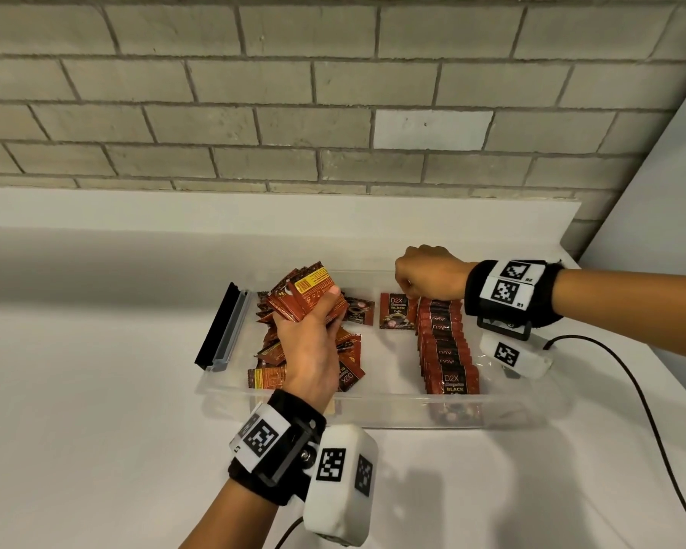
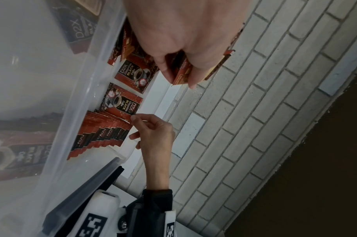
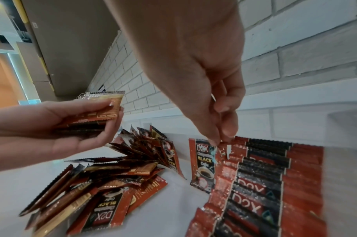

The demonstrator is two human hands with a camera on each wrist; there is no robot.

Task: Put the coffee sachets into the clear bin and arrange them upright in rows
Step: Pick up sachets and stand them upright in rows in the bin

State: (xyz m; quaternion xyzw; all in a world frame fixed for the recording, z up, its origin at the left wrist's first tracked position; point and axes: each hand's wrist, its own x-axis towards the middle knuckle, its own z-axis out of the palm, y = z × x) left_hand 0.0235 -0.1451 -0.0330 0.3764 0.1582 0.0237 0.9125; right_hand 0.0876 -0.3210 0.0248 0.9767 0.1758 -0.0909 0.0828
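Observation:
A clear bin [image 1: 373, 400] sits on the white counter. My left hand [image 1: 325, 307] is raised over the bin's left half and grips a stack of red coffee sachets [image 1: 305, 291] [image 2: 181, 78] [image 3: 100, 112]. Under it lies a loose pile of sachets [image 1: 351, 362] [image 3: 112, 184]. Along the right side runs a row of upright sachets [image 1: 444, 346] [image 2: 104, 133] [image 3: 265, 184]. My right hand [image 1: 406, 287] [image 3: 220, 139] is at the row's far end, thumb and finger pinching a sachet's top edge there. One sachet [image 1: 397, 315] [image 3: 204, 163] leans on the far wall beside it.
A black and grey latch [image 1: 222, 326] stands open on the bin's left end. A brick wall [image 1: 333, 112] rises behind the counter. A black cable [image 1: 630, 382] trails over the counter to the right of the bin.

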